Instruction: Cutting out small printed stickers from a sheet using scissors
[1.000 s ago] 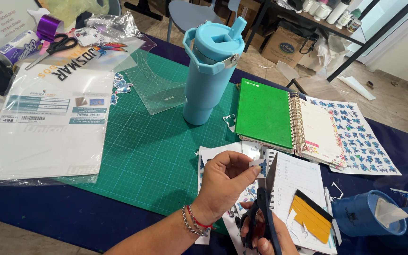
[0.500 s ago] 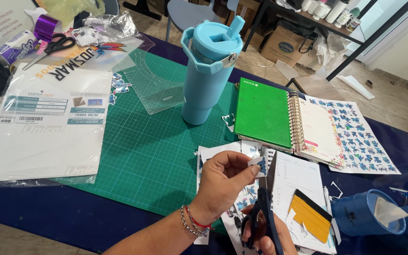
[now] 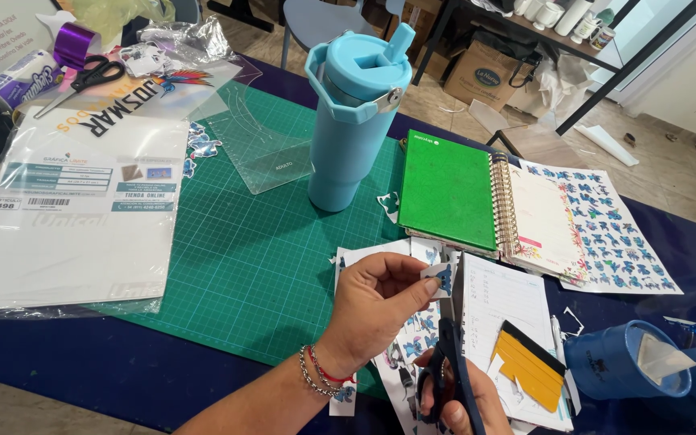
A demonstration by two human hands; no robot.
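Sticker trimming, close range
Left hand [image 3: 376,302] pinches sticker cutout [image 3: 442,279]; right hand [image 3: 461,403] grips scissors [image 3: 450,354], blades pointing up toward it.

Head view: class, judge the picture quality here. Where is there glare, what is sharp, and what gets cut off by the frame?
Head view: even daylight with soft shadows; glare whitens the plastic-wrapped paper pack and the bright floor at top right. The left hand pinching a small sticker and the green cutting mat look sharp. The right hand on the scissors is cut off by the bottom edge. Table edges bow slightly, wide-angle style.
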